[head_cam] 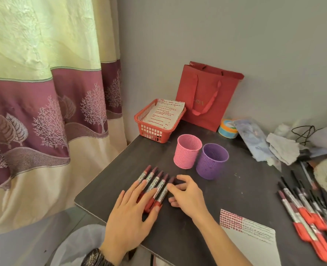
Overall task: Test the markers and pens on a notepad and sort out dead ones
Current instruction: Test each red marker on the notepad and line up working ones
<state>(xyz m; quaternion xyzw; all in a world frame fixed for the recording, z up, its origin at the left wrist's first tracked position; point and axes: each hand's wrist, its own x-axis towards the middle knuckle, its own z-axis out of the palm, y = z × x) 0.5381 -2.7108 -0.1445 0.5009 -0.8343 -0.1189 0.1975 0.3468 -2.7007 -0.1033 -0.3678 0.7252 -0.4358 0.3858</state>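
Observation:
Several red markers (152,177) lie side by side on the dark table (235,192), caps pointing away from me. My left hand (129,217) lies flat on their near ends with straight fingers. My right hand (185,194) sits beside the rightmost marker, fingers touching its barrel and the table. A notepad sheet (254,240) with red and dark test marks lies at the near right. More red markers and dark pens (308,210) lie in a loose pile at the right edge.
A pink perforated cup (187,153) and a purple one (211,161) stand behind the markers. A red basket (149,129) holding marked paper sits at the far left corner, a red paper bag (206,95) behind it. Tape, cloths and clutter fill the far right.

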